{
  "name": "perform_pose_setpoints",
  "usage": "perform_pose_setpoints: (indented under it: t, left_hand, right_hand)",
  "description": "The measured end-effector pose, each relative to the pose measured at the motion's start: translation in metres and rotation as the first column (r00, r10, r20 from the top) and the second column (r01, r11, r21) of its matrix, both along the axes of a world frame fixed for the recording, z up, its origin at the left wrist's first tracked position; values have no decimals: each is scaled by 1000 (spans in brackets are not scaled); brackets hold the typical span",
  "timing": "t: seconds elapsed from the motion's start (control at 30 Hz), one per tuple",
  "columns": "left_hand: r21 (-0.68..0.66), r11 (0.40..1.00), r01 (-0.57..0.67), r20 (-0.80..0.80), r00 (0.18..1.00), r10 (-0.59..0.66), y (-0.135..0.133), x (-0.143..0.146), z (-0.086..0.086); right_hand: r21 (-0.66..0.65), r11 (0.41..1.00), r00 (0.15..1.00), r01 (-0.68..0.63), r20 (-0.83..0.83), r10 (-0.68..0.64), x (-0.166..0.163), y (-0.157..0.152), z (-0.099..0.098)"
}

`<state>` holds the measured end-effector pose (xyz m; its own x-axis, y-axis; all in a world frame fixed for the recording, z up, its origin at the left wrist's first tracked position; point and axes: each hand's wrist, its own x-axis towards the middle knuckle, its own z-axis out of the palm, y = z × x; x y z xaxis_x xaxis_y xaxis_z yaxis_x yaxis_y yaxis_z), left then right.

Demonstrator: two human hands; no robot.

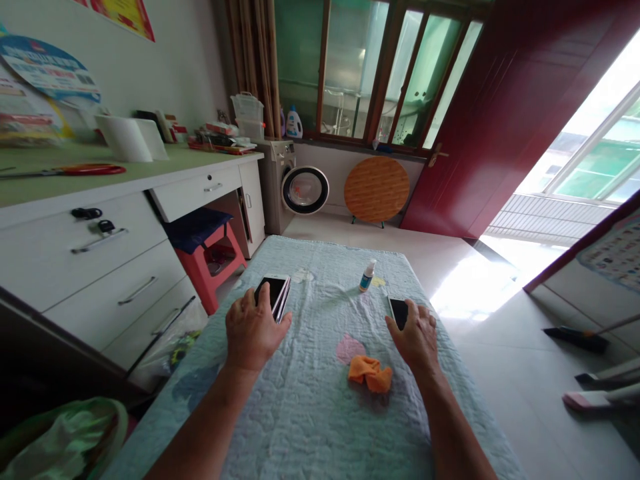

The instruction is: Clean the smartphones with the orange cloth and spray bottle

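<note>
A stack of phones (277, 288) lies on the quilted cloth (315, 413), its top phone dark-screened with a pale rim. My left hand (254, 331) is closed around the near end of this stack, index finger on the top screen and thumb by the right edge. At the right, my right hand (416, 335) grips the near part of a single dark-screened phone (398, 309) with a pale rim; its fingers hide much of it. Between the hands, a small white-capped spray bottle (367, 277) stands upright. Nearer to me lies a crumpled orange cloth (370, 375).
On the left, a white drawer desk (100, 293) holds a paper roll (125, 139) and red-handled scissors (93, 170). A red stool (207, 267) stands under it. Beyond are a washing machine (277, 193) with its door ajar, a round wooden tabletop (377, 189) and a red door (470, 120).
</note>
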<state>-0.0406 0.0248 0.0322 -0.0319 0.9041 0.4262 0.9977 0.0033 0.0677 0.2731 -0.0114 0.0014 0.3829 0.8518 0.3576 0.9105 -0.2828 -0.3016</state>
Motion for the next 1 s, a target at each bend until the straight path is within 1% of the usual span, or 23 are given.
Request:
perform_pose_setpoints:
  t: [0.07,0.1,0.17,0.23,0.3,0.4,0.53,0.73,1.0]
  left_hand:
    - [-18,1000,-18,-5,1000,18,2,-2,-2]
    - [-29,999,-24,-6,1000,24,4,-4,-4]
    - [-49,998,-34,-1,999,34,7,-7,-8]
    - [-59,997,-40,7,999,40,10,-10,-11]
    - [-53,998,-44,9,999,45,13,-11,-13]
    - [-39,998,-57,16,998,58,13,-10,-11]
    - [-39,995,-92,40,995,94,10,-6,-5]
    - [-84,983,-165,103,980,173,13,-4,-2]
    - [-121,979,-162,144,973,179,17,-4,-1]
  right_hand:
    - [89,981,984,-175,-22,178,-11,0,-1]
    - [105,961,965,-256,-37,261,-17,-1,-1]
    - [96,920,920,-379,-70,386,-30,-4,-1]
    - [69,883,876,-464,-113,469,-42,-6,0]
    - [40,858,846,-512,-149,512,-49,-8,0]
    - [3,845,834,-534,-164,528,-53,-9,0]
    - [-35,848,840,-529,-165,517,-53,-8,-2]
    - [-111,842,844,-529,-179,506,-57,-7,-2]
    - [-143,838,846,-526,-188,499,-59,-7,1]
